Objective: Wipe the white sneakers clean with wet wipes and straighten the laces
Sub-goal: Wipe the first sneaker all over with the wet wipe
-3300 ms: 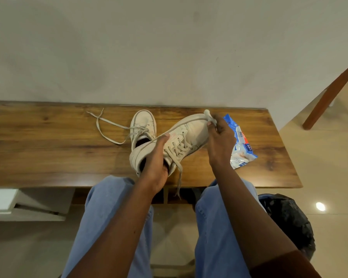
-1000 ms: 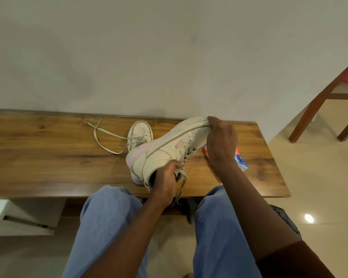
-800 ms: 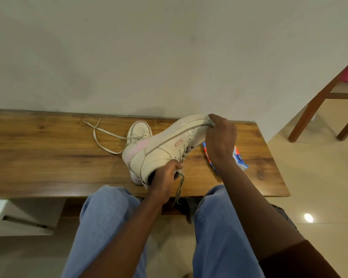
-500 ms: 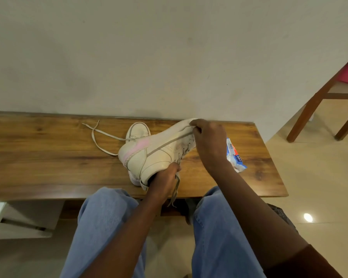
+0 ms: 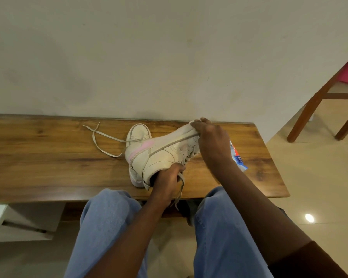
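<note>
The left hand [image 5: 167,183], its grip curled round the collar of the raised sneaker [image 5: 159,155], steadied it tilted over the surface [image 5: 48,157] beside the second sneaker [image 5: 140,132] so that the right hand [image 5: 213,141], its grip pinching the toe, could apparently wipe there; any wipe itself was hidden.

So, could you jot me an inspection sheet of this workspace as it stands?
Surface: wooden table, set against the wall.
Job's things: held sneaker turned on its side; second sneaker behind it, lace trailing left; wipes pack partly hidden by the right forearm.
Clutter: nothing seen.
Grippers: left hand grips the held sneaker's collar; right hand grips its toe.
Cables: nothing seen.
Surroundings: wooden chair, tiled floor.
</note>
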